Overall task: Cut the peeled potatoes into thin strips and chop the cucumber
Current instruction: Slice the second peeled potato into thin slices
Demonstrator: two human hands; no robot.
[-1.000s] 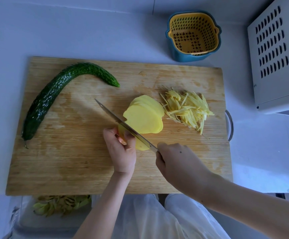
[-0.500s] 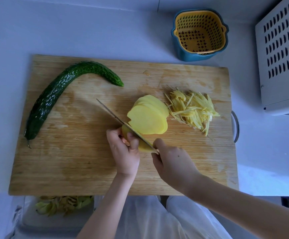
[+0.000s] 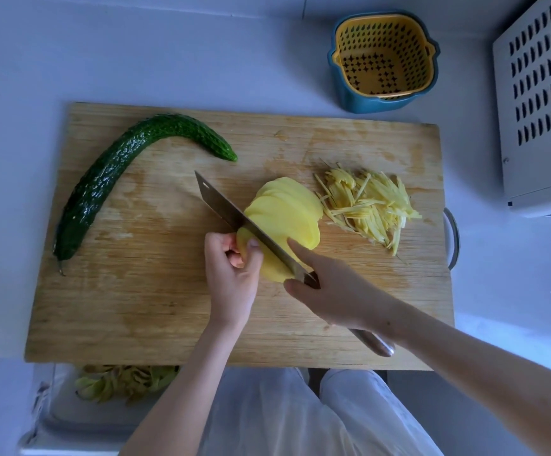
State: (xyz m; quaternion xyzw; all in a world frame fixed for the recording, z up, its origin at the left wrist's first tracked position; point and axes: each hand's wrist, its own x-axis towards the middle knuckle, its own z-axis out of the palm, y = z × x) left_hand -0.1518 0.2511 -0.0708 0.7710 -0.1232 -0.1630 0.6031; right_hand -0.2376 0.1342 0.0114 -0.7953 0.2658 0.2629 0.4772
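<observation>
A peeled yellow potato point(image 3: 269, 264) lies mid-board on the wooden cutting board point(image 3: 155, 301), with a fan of its thin slices point(image 3: 287, 212) leaning to its right. My left hand point(image 3: 233, 281) grips the uncut end with curled fingers. My right hand point(image 3: 336, 291) holds the cleaver point(image 3: 234, 217) by its handle, index finger stretched along the blade, the blade standing in the potato beside my left fingers. A pile of thin potato strips point(image 3: 369, 207) lies further right. The whole curved cucumber point(image 3: 116, 179) rests at the board's left.
A yellow strainer basket in a blue bowl point(image 3: 384, 60) stands behind the board at the right. A white vented appliance point(image 3: 540, 103) fills the right edge. Potato peels point(image 3: 122, 381) lie in a bin below the board's front edge.
The knife's handle end has dropped and its flat side now shows more, and the stack of slices has grown a little. My right index finger now lies along the blade.
</observation>
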